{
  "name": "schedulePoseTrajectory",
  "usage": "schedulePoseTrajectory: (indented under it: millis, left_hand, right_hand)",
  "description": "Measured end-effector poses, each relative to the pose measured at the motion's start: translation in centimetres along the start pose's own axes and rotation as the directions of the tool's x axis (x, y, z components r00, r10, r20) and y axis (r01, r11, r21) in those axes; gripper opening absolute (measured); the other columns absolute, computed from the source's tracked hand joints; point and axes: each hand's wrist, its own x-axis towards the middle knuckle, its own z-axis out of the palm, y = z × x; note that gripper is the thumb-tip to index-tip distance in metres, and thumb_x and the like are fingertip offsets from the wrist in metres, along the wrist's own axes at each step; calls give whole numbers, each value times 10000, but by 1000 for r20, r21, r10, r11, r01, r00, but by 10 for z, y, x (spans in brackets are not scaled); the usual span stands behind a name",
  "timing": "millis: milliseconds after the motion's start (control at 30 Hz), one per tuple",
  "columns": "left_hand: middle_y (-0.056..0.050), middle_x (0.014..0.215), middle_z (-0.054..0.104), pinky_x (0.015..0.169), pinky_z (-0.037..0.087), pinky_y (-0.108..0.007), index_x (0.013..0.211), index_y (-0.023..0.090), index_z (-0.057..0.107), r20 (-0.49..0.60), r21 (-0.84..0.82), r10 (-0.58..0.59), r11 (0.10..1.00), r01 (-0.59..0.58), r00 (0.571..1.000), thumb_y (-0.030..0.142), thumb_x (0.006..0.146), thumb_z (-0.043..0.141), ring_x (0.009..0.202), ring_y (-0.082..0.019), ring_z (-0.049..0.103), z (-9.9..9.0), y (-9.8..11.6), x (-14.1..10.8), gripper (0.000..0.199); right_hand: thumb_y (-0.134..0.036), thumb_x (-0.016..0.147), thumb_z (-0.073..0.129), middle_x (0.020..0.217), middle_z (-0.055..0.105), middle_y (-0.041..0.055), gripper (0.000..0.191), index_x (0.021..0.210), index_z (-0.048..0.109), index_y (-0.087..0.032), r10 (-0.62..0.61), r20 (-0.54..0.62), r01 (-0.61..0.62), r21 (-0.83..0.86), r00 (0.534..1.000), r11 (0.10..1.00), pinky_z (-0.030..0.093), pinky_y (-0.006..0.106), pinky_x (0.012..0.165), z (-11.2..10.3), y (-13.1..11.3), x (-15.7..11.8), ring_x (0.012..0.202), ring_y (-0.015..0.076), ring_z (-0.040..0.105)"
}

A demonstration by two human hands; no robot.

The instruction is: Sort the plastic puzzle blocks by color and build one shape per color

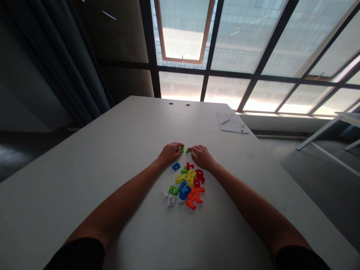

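My left hand (171, 152) rests on the white table with its fingers closed on a small green plastic block (182, 149). Just across from it, my right hand (201, 155) has its fingertips on a second green block (187, 150); a narrow gap separates the two pieces. Nearer to me lies a loose pile of similar blocks: a blue block (176, 166) apart at the left, yellow blocks (186, 177) in the middle, red blocks (199, 174) to the right, orange blocks (199, 195) and white blocks (171, 201) closest. Another green block (173, 190) sits beside blue ones.
Sheets of paper (232, 123) with pens on them lie at the table's far right edge. Two round dark cable holes (171, 103) show near the far edge of the white table (135, 127). Beyond are large windows, a dark curtain (64, 56) and another table (348, 118).
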Motion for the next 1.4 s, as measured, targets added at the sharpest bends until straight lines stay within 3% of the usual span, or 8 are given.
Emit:
schedulePoseTrajectory:
  millis: [333,633,800,933,1033,1133,1233,1400]
  left_hand:
    - [-71,1204,781,948,564,-330,1274,217,749,30,-33,37,999,-36,999,297,953,624,977,-210,735,5,0,2,353]
    - [-62,1096,793,904,585,-332,1294,215,734,42,-66,59,996,-56,997,288,911,661,915,-199,736,2,-3,2,396]
    - [-78,1296,757,964,602,-344,1427,244,631,56,-228,47,973,-33,997,250,879,670,1011,-189,756,4,-11,5,549]
    - [-140,1417,682,888,638,-367,1502,224,551,123,-257,-14,965,45,992,313,852,701,996,-202,752,-15,-11,10,673]
    - [-114,1182,763,740,625,-327,1268,195,697,315,-142,-7,988,55,949,327,845,705,881,-212,746,-37,5,7,443]
    - [-40,954,781,711,572,-289,974,237,753,517,-124,167,985,-120,839,310,862,710,806,-199,726,-48,31,-6,141]
    - [-5,866,765,707,526,-283,847,260,737,537,-96,261,964,-249,802,238,786,792,738,-190,692,-44,52,-19,85]
    - [-4,868,770,689,495,-286,866,260,746,559,-31,248,960,-279,791,206,807,773,727,-188,677,-47,64,-21,84]
  right_hand:
    - [-168,1018,555,1379,712,126,456,1465,620,-230,-38,42,38,-2,998,999,399,498,1149,0,2,1,1357,290,579]
    - [-173,1015,562,1392,707,135,443,1451,627,-212,-23,36,24,-20,999,1000,408,513,1148,-1,-2,1,1362,299,577]
    - [-170,1006,574,1402,703,123,448,1446,632,-230,-31,31,32,-26,999,999,416,502,1143,-1,-2,0,1346,291,586]
    - [-186,1008,577,1452,669,134,500,1506,580,-228,-21,11,21,-14,1000,1000,432,502,1136,-1,-1,0,1344,290,592]
    - [-191,1014,572,1452,668,135,511,1523,562,-227,-16,-9,16,0,1000,1000,443,496,1129,1,0,0,1331,286,602]
    - [-189,1008,578,1441,674,132,502,1509,571,-217,-23,-17,23,-2,1000,1000,439,500,1135,4,2,0,1328,287,602]
    - [-188,999,584,1435,678,131,497,1495,584,-213,-27,-18,27,-6,999,1000,432,499,1144,4,3,0,1327,286,600]
    - [-189,1003,563,1438,676,130,478,1480,596,-204,-26,-12,26,-15,1000,1000,434,501,1140,2,2,-1,1325,291,598]
